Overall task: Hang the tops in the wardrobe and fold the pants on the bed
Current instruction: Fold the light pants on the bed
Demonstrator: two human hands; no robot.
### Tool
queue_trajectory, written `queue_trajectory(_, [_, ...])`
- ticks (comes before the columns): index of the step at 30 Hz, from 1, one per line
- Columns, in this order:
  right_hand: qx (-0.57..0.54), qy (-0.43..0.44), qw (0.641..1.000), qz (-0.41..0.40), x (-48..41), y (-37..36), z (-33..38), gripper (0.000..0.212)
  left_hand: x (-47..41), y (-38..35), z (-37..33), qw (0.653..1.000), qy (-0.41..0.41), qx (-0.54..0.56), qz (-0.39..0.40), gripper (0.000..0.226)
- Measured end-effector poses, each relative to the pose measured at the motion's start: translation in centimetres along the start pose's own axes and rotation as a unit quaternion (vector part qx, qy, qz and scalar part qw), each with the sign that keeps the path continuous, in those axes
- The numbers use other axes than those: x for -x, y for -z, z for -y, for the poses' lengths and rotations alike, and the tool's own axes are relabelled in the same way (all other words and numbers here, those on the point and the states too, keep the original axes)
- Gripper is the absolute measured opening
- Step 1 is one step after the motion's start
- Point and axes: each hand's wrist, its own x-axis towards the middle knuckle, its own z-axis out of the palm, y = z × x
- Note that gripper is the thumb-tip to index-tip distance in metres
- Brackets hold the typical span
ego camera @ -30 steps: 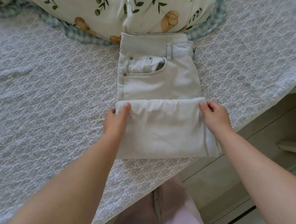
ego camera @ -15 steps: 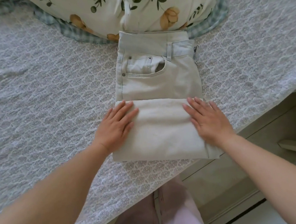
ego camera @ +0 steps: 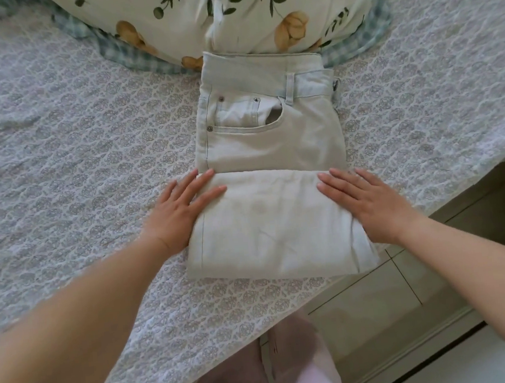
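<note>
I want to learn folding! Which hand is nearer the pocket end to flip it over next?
Left, probably. The left hand lies flat at the left edge of the pants, fingertips just below the pocket; the right hand lies flat farther from it.

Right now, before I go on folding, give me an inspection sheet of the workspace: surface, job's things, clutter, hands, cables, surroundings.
Surface: bed under a patterned quilt, lying flat.
Job's things: pants folded, legs laid over the seat, pocket side up; near right corner reaches the bed's edge. No tops in view.
Clutter: floral duvet bunched against the waistband.
Grippers: left hand and right hand flat on the side edges of the folded layer, fingers straight, holding nothing.
Cables: nothing seen.
Surroundings: tiled floor to the right; wardrobe not in view.
</note>
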Motion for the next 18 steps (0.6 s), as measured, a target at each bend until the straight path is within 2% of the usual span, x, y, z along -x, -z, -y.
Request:
queue_trajectory(3, [-0.127, -0.015, 0.992, -0.005, -0.4, 1.6, -0.6, 0.07, -0.1, 1.7, 0.4, 0.997, 0.021, 0.073, 0.009, 0.071])
queue_trajectory(5, [-0.283, -0.111, 0.952, 0.044, 0.0, 4.2, -0.2, 0.058, -0.3, 3.7, 0.1, 0.987, 0.049, 0.152, 0.014, 0.063])
queue_trajectory(8, [-0.501, -0.314, 0.805, 0.051, 0.8, 6.7, 0.9, 0.042, -0.4, 6.7, -1.2, 0.937, 0.165, 0.305, 0.04, 0.055])
queue_trajectory(10, [-0.598, -0.366, 0.713, -0.008, 0.7, 7.6, 1.4, 0.047, -0.7, 7.6, -2.2, 0.869, 0.224, 0.44, 0.033, 0.061])
queue_trajectory(12, [-0.635, -0.409, 0.652, -0.061, -0.6, 8.0, 1.8, 0.053, -1.5, 8.3, -3.4, 0.795, 0.262, 0.547, -0.023, 0.083])
queue_trajectory(14, [-0.629, -0.451, 0.626, -0.1, -2.3, 7.7, 2.1, 0.063, -2.9, 7.7, -4.3, 0.751, 0.31, 0.578, -0.082, 0.061])
queue_trajectory(15, [-0.616, -0.463, 0.626, -0.117, -2.9, 7.3, 2.3, 0.06, -3.4, 7.1, -4.6, 0.742, 0.332, 0.573, -0.101, 0.051])
queue_trajectory(18, [-0.583, -0.477, 0.639, -0.154, -3.8, 6.9, 3.5, 0.054, -4.4, 5.9, -5.5, 0.749, 0.367, 0.54, -0.113, 0.055])
